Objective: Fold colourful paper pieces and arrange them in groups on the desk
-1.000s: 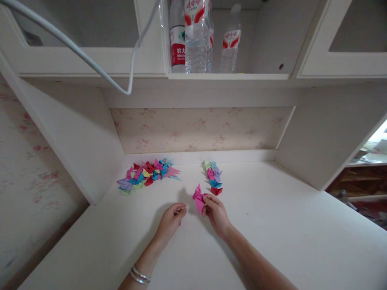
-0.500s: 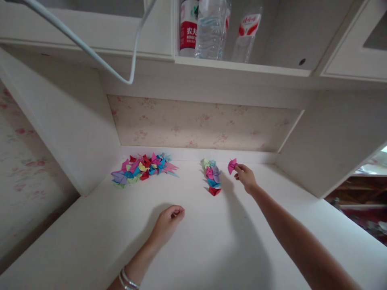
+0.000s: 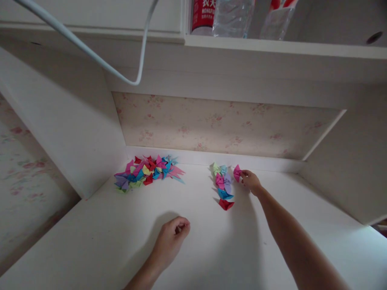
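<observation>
My right hand pinches a magenta folded paper crane by its edge, close to the desk at the back. Just left of it runs a short column of folded paper cranes: light green, pale blue, pink, purple, blue and red at the near end. My left hand hovers or rests low over the desk, fingers curled together with nothing visible in them. A heaped pile of many-coloured paper cranes lies at the back left, apart from both hands.
The white desk meets a back wall with floral paper, between side panels. A shelf above holds bottles, one with a red label and a clear one. A white bent cable or rod hangs at upper left.
My right hand has brought the magenta paper crane down and closer to the column. The view has tilted downward and moved nearer. My left hand stays curled in much the same place.
</observation>
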Available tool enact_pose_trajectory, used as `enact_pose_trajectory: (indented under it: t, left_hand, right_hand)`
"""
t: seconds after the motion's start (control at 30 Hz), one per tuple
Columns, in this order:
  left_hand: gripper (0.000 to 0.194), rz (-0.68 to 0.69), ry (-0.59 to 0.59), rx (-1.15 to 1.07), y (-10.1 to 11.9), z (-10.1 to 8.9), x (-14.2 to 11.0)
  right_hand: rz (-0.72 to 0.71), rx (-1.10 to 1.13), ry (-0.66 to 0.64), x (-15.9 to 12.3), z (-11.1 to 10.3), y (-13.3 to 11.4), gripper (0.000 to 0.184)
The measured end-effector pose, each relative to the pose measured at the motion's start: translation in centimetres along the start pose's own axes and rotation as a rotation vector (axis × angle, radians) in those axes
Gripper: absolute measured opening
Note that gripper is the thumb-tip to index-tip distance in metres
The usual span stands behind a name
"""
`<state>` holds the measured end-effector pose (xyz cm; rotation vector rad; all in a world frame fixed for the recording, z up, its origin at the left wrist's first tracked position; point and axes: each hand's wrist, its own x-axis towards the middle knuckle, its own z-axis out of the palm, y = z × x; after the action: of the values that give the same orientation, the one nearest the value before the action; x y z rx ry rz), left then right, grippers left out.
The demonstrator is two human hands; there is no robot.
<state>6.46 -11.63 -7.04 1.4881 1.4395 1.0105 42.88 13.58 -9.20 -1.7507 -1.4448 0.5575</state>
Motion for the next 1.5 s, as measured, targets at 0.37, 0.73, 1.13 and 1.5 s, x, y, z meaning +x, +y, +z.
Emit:
enact_pose_trajectory:
  t: [0.37, 0.73, 1.13, 1.5]
  left_hand:
    - [0.025, -0.036, -0.017, 0.083, 0.1, 0.2, 0.4]
    - [0.024, -0.050, -0.040, 0.121, -0.1, 0.3, 0.5]
    - [0.023, -0.014, 0.031, 0.078, -0.3, -0.2, 0.7]
    - [0.024, 0.017, 0.067, 0.027, -0.4, -0.3, 0.6]
  right_hand:
    - [-0.108, -0.096, -0.036, 2.6, 2.4, 0.0, 0.031]
    - [-0.119, -0.043, -0.066, 2.9, 2.9, 1.6, 0.031]
    - [0.018, 0.203, 0.247, -1.1, 0.9, 1.0, 0.048]
    - [0.160, 0.806, 0.170, -11.6, -1.2, 0.1, 0.044]
